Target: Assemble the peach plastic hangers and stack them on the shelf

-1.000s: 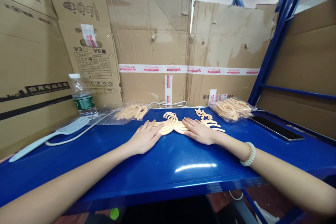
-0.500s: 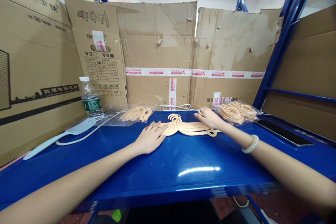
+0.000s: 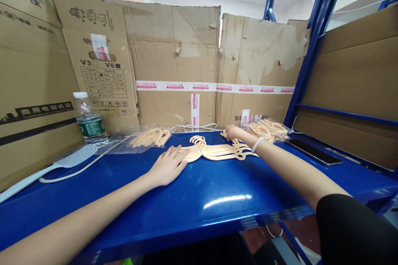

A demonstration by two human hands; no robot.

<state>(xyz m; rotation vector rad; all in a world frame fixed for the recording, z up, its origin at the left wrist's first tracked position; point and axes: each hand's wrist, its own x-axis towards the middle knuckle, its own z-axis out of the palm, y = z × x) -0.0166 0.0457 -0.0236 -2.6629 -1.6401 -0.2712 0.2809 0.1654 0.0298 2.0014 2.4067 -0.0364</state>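
A row of cream-coloured hangers (image 3: 217,152) lies overlapping on the blue shelf, their hooks curling up in the middle. My left hand (image 3: 168,166) rests flat over the left ends of these hangers, fingers stretched out. Behind their right half, my right hand (image 3: 234,132) is closed, and a cream hanger (image 3: 223,134) shows at its fingertips. Most of that hanger is hidden by the hand and wrist. Several hanger ends bunch together below the right wrist, which wears a pale beaded bracelet (image 3: 257,144).
Bagged hangers (image 3: 151,137) lie at back left, and a second bag of hangers (image 3: 270,129) at back right. A water bottle (image 3: 91,126), a pale blue hairbrush (image 3: 76,156) and a white cable (image 3: 71,177) are on the left. A phone (image 3: 312,151) lies right. Cardboard (image 3: 174,62) walls the back.
My right hand has moved slightly back and left relative to the hangers, with its fingers now closed at a hanger. My left hand stays flat in place. The view has turned right.
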